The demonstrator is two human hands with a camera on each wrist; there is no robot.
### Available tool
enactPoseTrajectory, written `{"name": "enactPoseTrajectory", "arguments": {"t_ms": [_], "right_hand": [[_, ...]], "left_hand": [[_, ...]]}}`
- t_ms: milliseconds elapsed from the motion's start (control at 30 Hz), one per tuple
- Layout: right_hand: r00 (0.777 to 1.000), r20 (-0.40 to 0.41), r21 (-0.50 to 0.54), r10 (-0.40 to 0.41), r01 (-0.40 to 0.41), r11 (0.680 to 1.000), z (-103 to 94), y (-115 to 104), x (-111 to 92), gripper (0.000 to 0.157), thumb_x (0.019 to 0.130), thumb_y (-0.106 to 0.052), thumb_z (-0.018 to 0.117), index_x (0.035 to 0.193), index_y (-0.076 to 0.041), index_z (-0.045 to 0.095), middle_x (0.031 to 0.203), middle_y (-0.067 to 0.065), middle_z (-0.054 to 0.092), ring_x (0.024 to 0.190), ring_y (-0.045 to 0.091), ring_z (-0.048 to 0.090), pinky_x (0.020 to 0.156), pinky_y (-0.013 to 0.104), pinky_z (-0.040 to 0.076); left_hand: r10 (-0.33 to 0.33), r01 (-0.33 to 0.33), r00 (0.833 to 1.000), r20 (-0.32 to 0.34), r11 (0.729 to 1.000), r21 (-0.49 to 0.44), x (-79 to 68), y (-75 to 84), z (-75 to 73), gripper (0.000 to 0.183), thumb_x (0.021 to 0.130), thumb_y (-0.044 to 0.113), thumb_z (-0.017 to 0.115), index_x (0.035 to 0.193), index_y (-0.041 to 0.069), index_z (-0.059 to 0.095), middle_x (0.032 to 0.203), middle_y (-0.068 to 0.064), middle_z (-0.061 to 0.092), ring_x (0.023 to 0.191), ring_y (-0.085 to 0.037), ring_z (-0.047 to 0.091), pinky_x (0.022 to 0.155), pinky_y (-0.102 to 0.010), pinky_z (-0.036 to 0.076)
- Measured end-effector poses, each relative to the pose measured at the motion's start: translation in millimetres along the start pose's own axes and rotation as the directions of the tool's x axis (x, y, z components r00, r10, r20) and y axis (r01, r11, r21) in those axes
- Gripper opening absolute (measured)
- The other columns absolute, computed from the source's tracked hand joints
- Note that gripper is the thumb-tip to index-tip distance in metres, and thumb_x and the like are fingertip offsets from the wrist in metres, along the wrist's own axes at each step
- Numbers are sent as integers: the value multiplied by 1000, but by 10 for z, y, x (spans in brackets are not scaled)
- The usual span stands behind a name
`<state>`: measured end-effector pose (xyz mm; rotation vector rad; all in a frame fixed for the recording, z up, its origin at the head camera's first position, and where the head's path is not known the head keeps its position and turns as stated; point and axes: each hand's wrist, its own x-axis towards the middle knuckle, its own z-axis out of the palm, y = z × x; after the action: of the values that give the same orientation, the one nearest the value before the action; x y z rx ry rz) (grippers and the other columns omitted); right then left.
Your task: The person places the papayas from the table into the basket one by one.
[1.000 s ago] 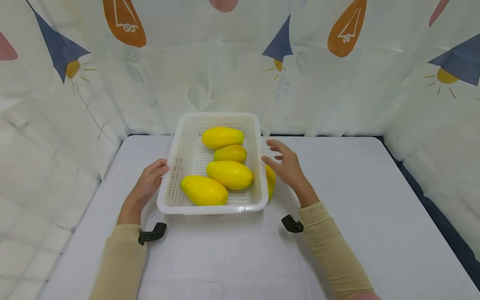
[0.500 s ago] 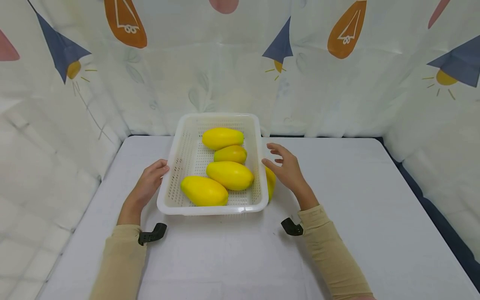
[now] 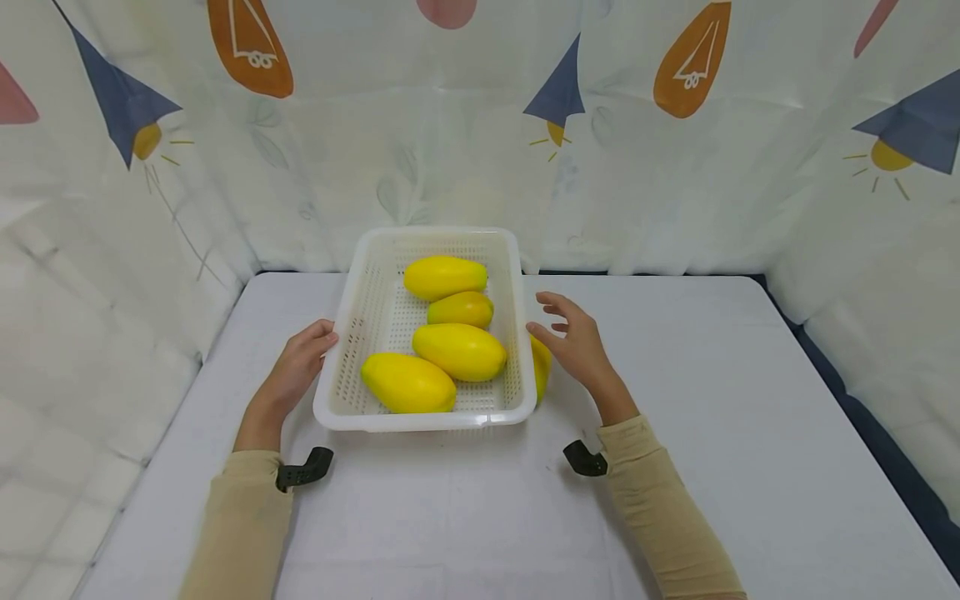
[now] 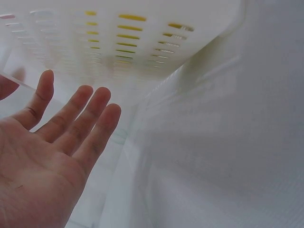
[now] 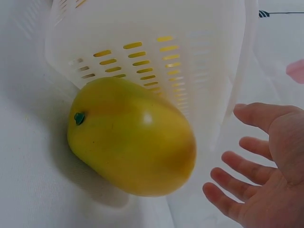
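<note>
A white perforated plastic basket stands on the table with several yellow mangoes inside. The left hand is at the basket's left rim; in the left wrist view its fingers extend loosely beside the wall, with the thumb near the rim. On the other side, the right hand has its thumb tip at or close to the right rim and its other fingers spread and slightly bent, gripping nothing. One more mango, with a green stem nub, lies outside against the basket's right wall, partly hidden in the head view.
The table has a white cover. Printed white curtains close off the back and both sides. A black wrist device sits on the left forearm, and another black device on the right one.
The right hand has moved slightly down and toward the person along the basket's right rim. The left hand, basket and mangoes look unmoved.
</note>
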<state>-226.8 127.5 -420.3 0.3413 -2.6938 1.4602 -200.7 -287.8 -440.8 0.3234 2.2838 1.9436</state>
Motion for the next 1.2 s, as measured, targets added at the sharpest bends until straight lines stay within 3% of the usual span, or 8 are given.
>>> {"name": "enactPoseTrajectory", "arguments": {"t_ms": [367,800,1200], "right_hand": [[1000,-1,33,-14,14,999,3,27,-34,51,93,-29,65,139,-14,48,143,6,51,128,27,51,102,46,47],[998,13,3,56,-56,998,37,83,-51,52,94,-31,64,140,-15,47,144,3,50,129,25,50,104,44,46],[998,30,9,50,-50,999,76,158,-64,48,94,-27,62,139,-14,49,143,4,51,129,26,49,103,45,47]], "left_hand": [[-9,9,1000,-2,1000,-10,-10,-21,0,27,105,28,40,114,5,51,110,5,60,100,-1,58,87,-12,47],[-7,7,1000,-1,1000,16,-11,-29,-13,31,105,30,39,117,4,50,112,5,59,102,-2,57,88,-12,46],[-9,9,1000,3,1000,18,7,-36,-26,29,105,30,39,115,6,51,111,6,59,102,-2,57,88,-12,46]]}}
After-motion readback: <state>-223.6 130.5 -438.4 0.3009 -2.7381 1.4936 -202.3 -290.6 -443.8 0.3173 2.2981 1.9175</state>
